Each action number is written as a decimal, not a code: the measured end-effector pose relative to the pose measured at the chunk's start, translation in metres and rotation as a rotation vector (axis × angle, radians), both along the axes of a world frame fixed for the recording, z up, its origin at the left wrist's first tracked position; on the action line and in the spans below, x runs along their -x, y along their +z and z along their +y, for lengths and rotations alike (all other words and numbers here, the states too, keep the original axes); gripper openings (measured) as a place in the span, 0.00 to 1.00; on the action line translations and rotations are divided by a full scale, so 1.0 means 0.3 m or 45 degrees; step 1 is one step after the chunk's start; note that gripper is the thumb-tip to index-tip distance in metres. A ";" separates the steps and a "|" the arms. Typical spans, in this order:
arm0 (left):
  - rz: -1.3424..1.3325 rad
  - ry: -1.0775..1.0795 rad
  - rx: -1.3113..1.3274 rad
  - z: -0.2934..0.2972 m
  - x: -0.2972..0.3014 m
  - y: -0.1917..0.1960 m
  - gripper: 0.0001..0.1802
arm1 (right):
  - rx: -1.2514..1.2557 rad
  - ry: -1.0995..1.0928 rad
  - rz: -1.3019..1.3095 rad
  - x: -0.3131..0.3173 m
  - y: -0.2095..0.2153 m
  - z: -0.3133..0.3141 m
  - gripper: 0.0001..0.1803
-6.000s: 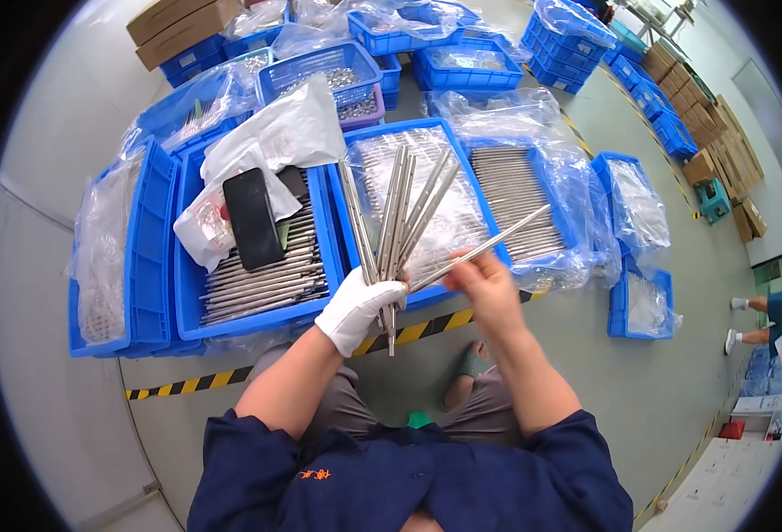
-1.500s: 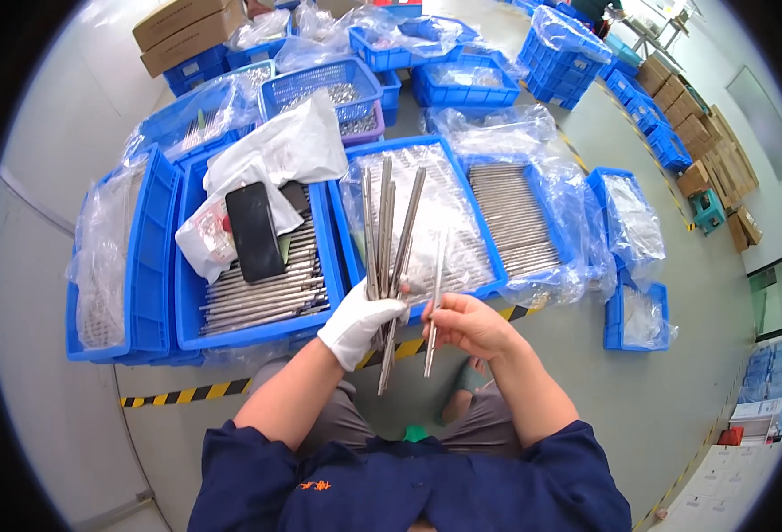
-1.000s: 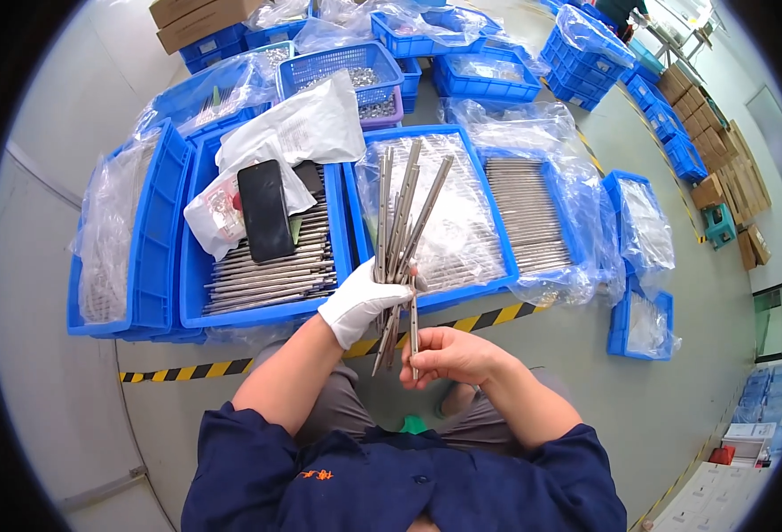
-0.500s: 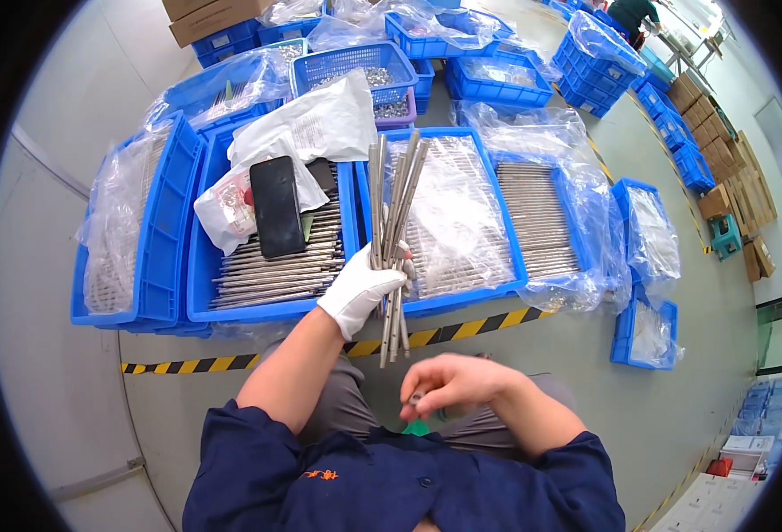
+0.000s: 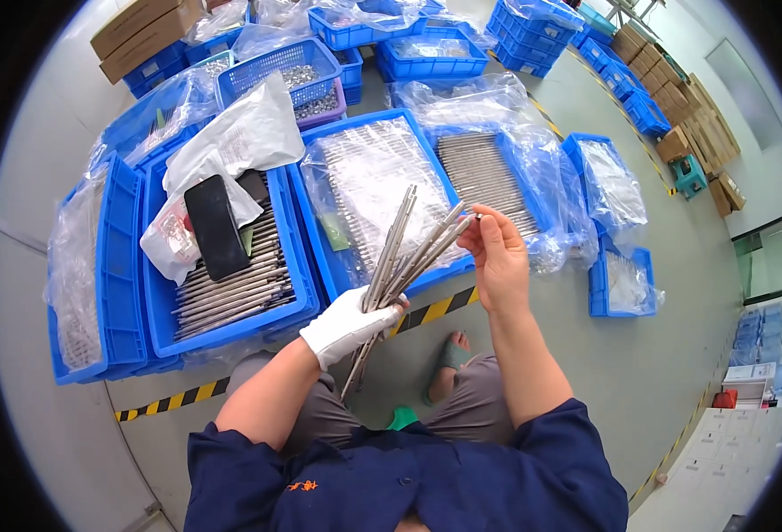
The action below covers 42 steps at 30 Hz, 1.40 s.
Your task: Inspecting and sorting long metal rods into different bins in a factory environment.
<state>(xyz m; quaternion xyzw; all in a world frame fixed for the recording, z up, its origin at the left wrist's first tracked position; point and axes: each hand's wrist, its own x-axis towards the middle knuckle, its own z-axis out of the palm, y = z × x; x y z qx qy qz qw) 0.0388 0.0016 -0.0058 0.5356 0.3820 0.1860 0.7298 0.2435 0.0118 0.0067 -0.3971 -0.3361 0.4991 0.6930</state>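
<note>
My left hand (image 5: 345,326), in a white glove, is closed round a fanned bundle of slim metal rods (image 5: 397,253). Their upper ends point away from me, and their lower ends hang over my lap. At the far right end of the bundle is my bare right hand (image 5: 504,266), thumb and fingers pinched on a small metal piece (image 5: 477,217) mostly hidden by the fingertips. It touches or nearly touches a rod's end; which, I cannot tell. Beyond the bundle stands a blue crate (image 5: 456,197) of similar rods under clear plastic.
At left, a blue crate (image 5: 153,301) of rods carries a black phone (image 5: 216,226) and a white plastic bag (image 5: 231,133). Behind it, a blue basket (image 5: 276,78) holds small metal parts. Yellow-black floor tape (image 5: 178,399) runs before the crates. More crates stand at right.
My right hand has risen from near my lap to the rods' far ends, with the small metal piece in its fingers. The bundle has tilted and fanned to the right. The view has shifted right.
</note>
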 end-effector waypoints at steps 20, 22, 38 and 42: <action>-0.112 0.248 0.168 -0.011 -0.003 0.001 0.11 | -0.134 -0.247 -0.697 0.030 0.031 -0.030 0.09; -0.137 0.260 0.172 -0.011 -0.003 -0.005 0.11 | -0.142 -0.295 -0.761 0.052 0.016 -0.037 0.10; -0.066 0.067 0.108 0.001 0.022 -0.020 0.15 | 0.278 0.895 -0.603 -0.077 0.047 -0.034 0.11; -0.072 0.171 0.098 -0.008 0.005 -0.002 0.18 | 0.343 0.789 -0.638 0.089 -0.041 -0.081 0.13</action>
